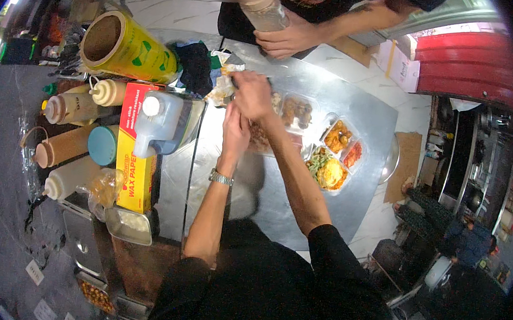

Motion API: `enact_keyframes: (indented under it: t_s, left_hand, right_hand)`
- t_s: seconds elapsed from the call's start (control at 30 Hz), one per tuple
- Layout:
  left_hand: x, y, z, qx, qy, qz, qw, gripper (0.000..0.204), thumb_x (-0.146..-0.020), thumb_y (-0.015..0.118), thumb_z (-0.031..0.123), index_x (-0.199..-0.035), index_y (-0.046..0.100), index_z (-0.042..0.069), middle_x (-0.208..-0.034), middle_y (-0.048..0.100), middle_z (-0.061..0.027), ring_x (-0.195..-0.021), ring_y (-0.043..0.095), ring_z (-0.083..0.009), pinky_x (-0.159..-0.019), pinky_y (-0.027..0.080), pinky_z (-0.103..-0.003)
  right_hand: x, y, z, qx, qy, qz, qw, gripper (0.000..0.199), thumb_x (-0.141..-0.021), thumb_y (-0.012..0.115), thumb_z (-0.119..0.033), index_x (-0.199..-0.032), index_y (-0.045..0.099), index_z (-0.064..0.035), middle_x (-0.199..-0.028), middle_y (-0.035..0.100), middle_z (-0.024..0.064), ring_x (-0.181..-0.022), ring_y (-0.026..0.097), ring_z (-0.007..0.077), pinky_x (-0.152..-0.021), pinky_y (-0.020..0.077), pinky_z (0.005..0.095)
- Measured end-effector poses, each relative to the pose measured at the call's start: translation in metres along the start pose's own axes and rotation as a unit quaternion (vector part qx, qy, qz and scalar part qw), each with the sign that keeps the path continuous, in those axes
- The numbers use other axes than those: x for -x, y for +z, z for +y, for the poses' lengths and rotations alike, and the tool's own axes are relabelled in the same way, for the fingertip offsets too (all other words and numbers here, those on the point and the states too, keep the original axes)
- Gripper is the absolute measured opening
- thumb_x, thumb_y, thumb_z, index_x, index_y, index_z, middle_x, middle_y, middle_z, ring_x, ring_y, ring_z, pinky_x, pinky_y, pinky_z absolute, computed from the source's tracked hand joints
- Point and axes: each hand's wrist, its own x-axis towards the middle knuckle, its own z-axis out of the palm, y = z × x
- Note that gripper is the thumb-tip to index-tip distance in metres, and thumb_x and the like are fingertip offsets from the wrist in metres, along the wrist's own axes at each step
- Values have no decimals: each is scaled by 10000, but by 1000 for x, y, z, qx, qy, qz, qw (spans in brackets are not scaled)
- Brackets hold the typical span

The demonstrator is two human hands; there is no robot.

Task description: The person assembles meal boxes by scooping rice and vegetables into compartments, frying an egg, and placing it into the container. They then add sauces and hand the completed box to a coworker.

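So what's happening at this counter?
A person works with both hands at a steel counter. The right hand and left hand are close together over a clear food tray. A second tray of fried food sits beside it. Across the counter, another person's hand holds a cup.

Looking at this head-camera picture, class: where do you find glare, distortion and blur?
Head view: glare whitens the steel counter beside the left hand; fisheye bending curves the counter's edges and leaves a black rim; the right hand and the clear food tray look soft, and bright light outside washes out the top right.
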Motion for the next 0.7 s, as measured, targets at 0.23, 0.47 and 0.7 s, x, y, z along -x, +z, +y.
enact_keyframes:
  t_s: [0.23, 0.47, 0.7]
  left_hand:
    - [9, -1, 9, 10, -53, 37, 998, 401, -1018, 495, 0, -1417, 537, -26, -1214, 603, -229, -1094, 608, -403, -946, 505, -430]
    - [13, -3, 11, -2, -60, 25, 998, 415, -1058, 498, 81, -1465, 517, 2, -1242, 608, -216, -1097, 621, -374, -943, 510, -413]
    - [18, -2, 11, -6, -93, 22, 995, 408, -1062, 494, 97, -1456, 524, -3, -1242, 612, -215, -1079, 623, -347, -955, 503, -393]
  right_hand:
    - [-4, -26, 39, -253, 28, 6, 967, 306, -961, 556, -130, -1241, 631, -32, -1247, 633, 199, -1257, 569, 377, -1101, 407, 433]
    - [-11, -56, 123, -50, -102, -95, 989, 438, -991, 573, -165, -1421, 560, -77, -1429, 546, 222, -1337, 501, 382, -1163, 349, 470]
    - [-12, -73, 176, 142, -180, -95, 969, 447, -1005, 528, -155, -1424, 544, 0, -1444, 575, 186, -1364, 503, 352, -1186, 363, 457]
